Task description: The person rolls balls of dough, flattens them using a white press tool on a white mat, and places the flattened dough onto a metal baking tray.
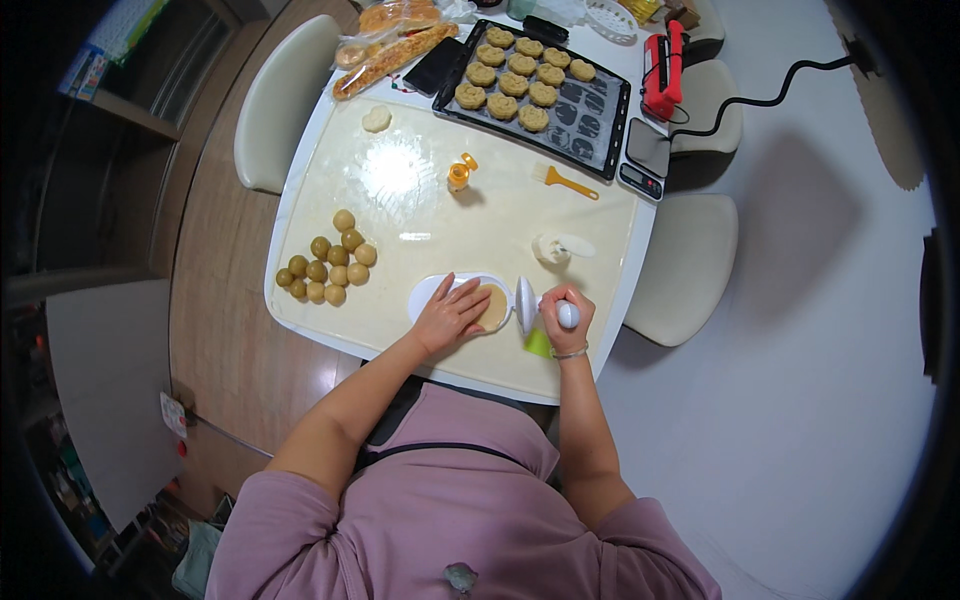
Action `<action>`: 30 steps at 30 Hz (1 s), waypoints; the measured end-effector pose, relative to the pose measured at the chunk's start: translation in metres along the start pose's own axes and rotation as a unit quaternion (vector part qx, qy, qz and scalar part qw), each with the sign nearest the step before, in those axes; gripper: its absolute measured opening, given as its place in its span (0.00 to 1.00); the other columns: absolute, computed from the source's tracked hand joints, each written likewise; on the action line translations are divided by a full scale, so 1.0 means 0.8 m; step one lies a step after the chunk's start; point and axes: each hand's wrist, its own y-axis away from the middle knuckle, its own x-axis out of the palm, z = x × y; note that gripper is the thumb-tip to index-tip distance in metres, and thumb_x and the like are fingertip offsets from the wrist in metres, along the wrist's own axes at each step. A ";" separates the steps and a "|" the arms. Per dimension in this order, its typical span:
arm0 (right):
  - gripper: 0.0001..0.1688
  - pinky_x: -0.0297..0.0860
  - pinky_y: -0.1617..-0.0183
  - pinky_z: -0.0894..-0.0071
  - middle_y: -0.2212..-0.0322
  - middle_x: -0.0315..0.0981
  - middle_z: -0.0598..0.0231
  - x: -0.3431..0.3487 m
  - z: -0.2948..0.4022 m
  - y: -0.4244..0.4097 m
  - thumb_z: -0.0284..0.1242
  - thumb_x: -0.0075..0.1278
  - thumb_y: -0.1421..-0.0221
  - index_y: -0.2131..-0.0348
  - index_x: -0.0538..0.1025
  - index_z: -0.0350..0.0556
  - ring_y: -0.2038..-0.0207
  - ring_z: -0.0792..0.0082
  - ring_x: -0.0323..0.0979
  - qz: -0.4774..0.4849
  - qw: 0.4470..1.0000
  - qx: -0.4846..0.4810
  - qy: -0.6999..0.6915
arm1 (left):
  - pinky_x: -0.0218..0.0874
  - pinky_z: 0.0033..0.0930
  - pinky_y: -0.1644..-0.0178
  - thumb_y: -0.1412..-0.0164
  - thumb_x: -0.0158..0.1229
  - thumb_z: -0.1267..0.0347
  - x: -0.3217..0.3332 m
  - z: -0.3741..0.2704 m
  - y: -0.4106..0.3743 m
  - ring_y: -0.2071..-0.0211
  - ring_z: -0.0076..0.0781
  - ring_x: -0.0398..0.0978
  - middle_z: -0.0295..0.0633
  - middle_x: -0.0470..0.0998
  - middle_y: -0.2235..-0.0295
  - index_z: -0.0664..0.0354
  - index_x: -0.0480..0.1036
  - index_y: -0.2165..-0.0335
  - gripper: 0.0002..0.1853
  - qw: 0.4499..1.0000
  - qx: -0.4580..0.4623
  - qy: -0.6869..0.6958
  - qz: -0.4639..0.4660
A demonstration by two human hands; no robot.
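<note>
My left hand [448, 313] lies palm down, fingers spread, over a flat tan round of dough [493, 306] on a white plastic dough press base [422, 294]. The fingers cover part of the dough. My right hand [570, 337] is closed around the white knobbed handle [568, 314] of the press plate [525, 306], which is tipped up on edge to the right of the base. A bright green flat piece [538, 343] lies beside my right wrist. Left of the press, several tan dough balls [334, 295] and olive-brown balls [320, 247] sit grouped together.
Beyond the press stand an open orange-capped bottle [458, 177], a yellow-handled brush [574, 183] and a white tub with a spatula [550, 249]. A black baking tray [615, 142] holds several shaped pastries, beside a digital scale [646, 150]. A pale flower-shaped piece [376, 118] lies far left.
</note>
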 end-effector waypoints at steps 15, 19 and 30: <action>0.09 0.61 0.76 0.77 0.84 0.66 0.65 0.001 -0.005 -0.001 0.19 0.54 0.56 0.82 0.68 0.41 0.81 0.76 0.64 -0.006 1.000 -0.004 -0.023 | 0.37 0.46 0.31 0.38 0.50 0.55 -0.010 0.006 0.002 0.35 0.36 0.51 0.41 0.58 0.38 0.60 0.56 0.39 0.35 0.989 0.096 0.058 0.095; 0.10 0.60 0.76 0.76 0.85 0.65 0.65 -0.001 -0.007 -0.001 0.19 0.55 0.56 0.82 0.67 0.42 0.82 0.76 0.63 0.000 1.000 -0.006 -0.008 | 0.39 0.41 0.31 0.38 0.49 0.53 -0.011 0.008 0.003 0.34 0.37 0.50 0.42 0.57 0.37 0.60 0.55 0.39 0.35 0.988 0.107 0.016 0.107; 0.11 0.60 0.77 0.76 0.85 0.65 0.64 0.001 0.022 -0.011 0.19 0.56 0.58 0.82 0.68 0.42 0.83 0.72 0.63 0.031 0.998 -0.033 0.036 | 0.38 0.45 0.31 0.39 0.50 0.53 -0.007 0.003 0.004 0.34 0.39 0.48 0.43 0.54 0.36 0.60 0.54 0.38 0.36 0.989 0.097 -0.005 0.110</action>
